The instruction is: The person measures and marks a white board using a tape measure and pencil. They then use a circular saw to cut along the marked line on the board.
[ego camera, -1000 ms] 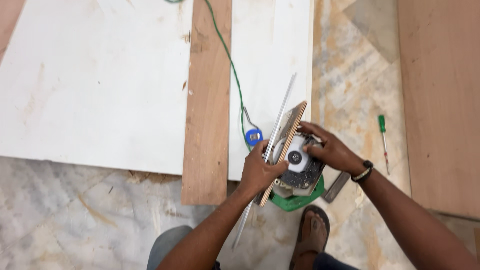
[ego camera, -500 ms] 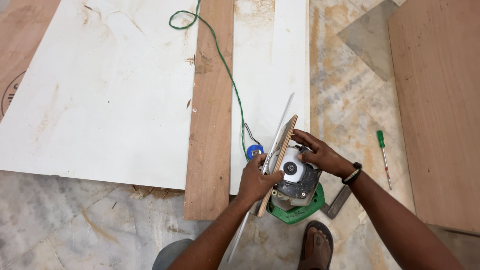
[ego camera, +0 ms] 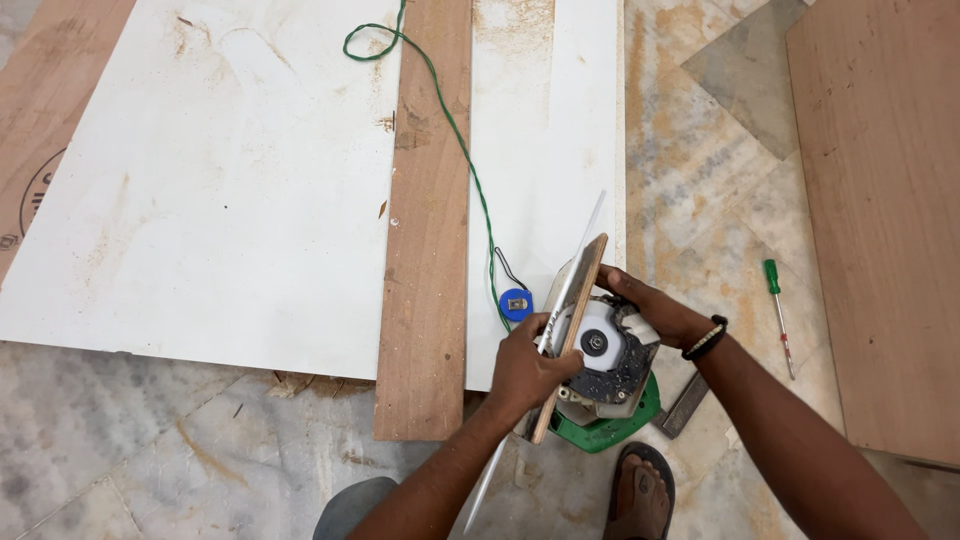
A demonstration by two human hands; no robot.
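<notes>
A: Obs. 1, hands. What does each hold?

B: Left hand is wrapped around the edge of a thin wooden base plate, which stands on edge, tilted. Right hand is curled over the far side of a green power tool, the kind with a round blade housing; its white hub faces up between the two hands. Both hands are closed on the tool assembly, which sits on the floor just ahead of a sandalled foot.

A: Surroundings?

B: A green cord runs away from the left hand, up across a brown plank, and loops on a large white board. A small blue round piece lies just beyond the left hand, beside the cord. A narrower white panel lies beyond both hands.

A: Right of the right hand?

B: A green-handled screwdriver lies on the marble floor, apart from the wrist. A brown board lies farther right. A dark flat bar pokes out under the right forearm.

A: Obstructions? Containers?

B: The upright plate hides part of the tool from the left. No containers seen.
</notes>
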